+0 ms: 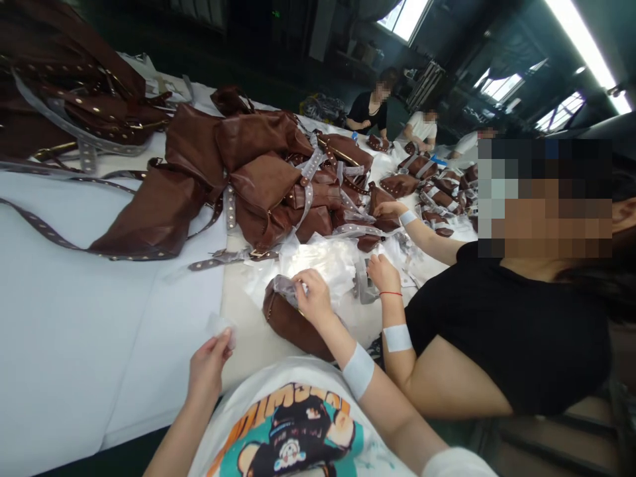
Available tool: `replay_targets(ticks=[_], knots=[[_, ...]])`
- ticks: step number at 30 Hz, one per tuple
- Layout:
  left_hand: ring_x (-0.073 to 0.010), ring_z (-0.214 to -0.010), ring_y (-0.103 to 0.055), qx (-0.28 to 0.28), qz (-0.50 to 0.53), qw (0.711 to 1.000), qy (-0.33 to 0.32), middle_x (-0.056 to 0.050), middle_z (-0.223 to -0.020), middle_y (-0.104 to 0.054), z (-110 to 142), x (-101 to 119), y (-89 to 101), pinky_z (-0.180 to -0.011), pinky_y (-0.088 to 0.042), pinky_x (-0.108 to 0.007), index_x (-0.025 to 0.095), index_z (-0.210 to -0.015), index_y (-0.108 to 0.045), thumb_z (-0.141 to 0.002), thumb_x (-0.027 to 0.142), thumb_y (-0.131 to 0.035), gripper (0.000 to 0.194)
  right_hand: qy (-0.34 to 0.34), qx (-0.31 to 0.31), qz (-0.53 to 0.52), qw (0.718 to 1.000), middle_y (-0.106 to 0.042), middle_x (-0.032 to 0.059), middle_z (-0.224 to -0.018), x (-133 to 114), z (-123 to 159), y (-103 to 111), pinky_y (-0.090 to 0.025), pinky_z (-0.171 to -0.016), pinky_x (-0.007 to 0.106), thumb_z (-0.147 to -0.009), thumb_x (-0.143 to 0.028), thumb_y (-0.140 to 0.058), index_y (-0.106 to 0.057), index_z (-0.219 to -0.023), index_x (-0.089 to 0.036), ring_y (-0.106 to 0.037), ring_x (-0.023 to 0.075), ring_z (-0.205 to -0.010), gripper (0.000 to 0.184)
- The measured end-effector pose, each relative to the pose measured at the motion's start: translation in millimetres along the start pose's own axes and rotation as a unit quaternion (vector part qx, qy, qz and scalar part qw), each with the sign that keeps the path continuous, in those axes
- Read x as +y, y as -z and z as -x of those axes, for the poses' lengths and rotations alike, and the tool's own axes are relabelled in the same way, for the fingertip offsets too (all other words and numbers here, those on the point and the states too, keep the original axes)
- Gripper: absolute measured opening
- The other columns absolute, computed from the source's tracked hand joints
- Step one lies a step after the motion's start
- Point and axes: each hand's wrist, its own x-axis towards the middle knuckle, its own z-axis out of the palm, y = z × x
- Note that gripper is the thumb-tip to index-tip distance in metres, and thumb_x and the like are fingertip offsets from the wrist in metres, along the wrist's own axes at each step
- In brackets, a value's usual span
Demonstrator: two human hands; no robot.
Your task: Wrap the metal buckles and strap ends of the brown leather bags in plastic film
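My left hand (212,364) is closed, pinching a small piece of clear plastic film (221,324) above the table's front part. Toward the middle, my right hand (314,298) has its fingers closed on clear plastic wrap (285,287) at the end of a brown leather bag (293,326). That bag lies on the table close to my body, and my right forearm hides part of it. Behind it is a stack of clear plastic sheets or bags (322,265).
A heap of brown bags (268,179) with plastic-wrapped studded straps fills the table beyond. More bags (89,99) lie at the far left. At my right a co-worker (497,324) in black reaches over the table (89,318). Other people sit farther back.
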Motion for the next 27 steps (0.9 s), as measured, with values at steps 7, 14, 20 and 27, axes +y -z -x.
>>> replay_targets(ticks=[7, 14, 20, 27], knots=[[-0.0291, -0.101, -0.066, -0.165, -0.198, 0.949, -0.181, -0.012, -0.116, -0.071, -25.9, -13.4, -46.3, -0.078, -0.057, -0.033, 0.021, -0.073, -0.080, -0.058, 0.069, -0.075, 0.050, 0.013, -0.117, 0.028, 0.993, -0.078, 0.0058, -0.096, 8.2, 15.1, -29.6, -0.057, -0.087, 0.033, -0.084, -0.007, -0.060, -0.078, -0.097, -0.020, -0.072, 0.0204, -0.085, 0.025], [-0.0270, -0.092, -0.067, -0.226, -0.350, 0.855, -0.307, -0.010, -0.109, -0.071, -31.5, -6.8, -86.1, -0.089, -0.051, -0.038, 0.023, -0.087, -0.081, -0.081, 0.037, -0.055, 0.030, -0.077, -0.073, 0.047, 0.993, -0.077, 0.0078, -0.101, 13.3, -60.5, 13.3, -0.055, -0.088, 0.029, -0.092, -0.011, -0.055, -0.075, -0.098, -0.019, -0.069, 0.0199, -0.102, 0.022], [-0.0290, -0.108, -0.067, -0.264, -0.415, 0.799, -0.346, -0.008, -0.119, -0.074, -27.6, -10.4, -98.7, -0.091, -0.049, -0.037, 0.025, -0.096, -0.080, -0.085, 0.023, -0.048, 0.034, -0.179, -0.284, 0.026, 0.942, -0.063, -0.0043, -0.055, 35.0, -96.4, 9.5, -0.043, -0.048, 0.020, -0.086, -0.015, -0.072, -0.072, -0.080, -0.012, -0.054, 0.0089, -0.046, 0.007], [-0.0274, -0.092, -0.069, -0.317, -0.431, 0.779, -0.327, -0.010, -0.091, -0.074, -40.8, -13.3, -108.2, -0.082, -0.051, -0.036, 0.023, -0.082, -0.078, -0.083, 0.026, -0.046, 0.032, -0.172, -0.347, 0.025, 0.922, -0.051, -0.0094, -0.044, 45.2, -87.4, -5.9, -0.028, -0.045, 0.019, -0.080, -0.011, -0.064, -0.076, -0.080, -0.012, -0.034, 0.0057, -0.038, 0.012]])
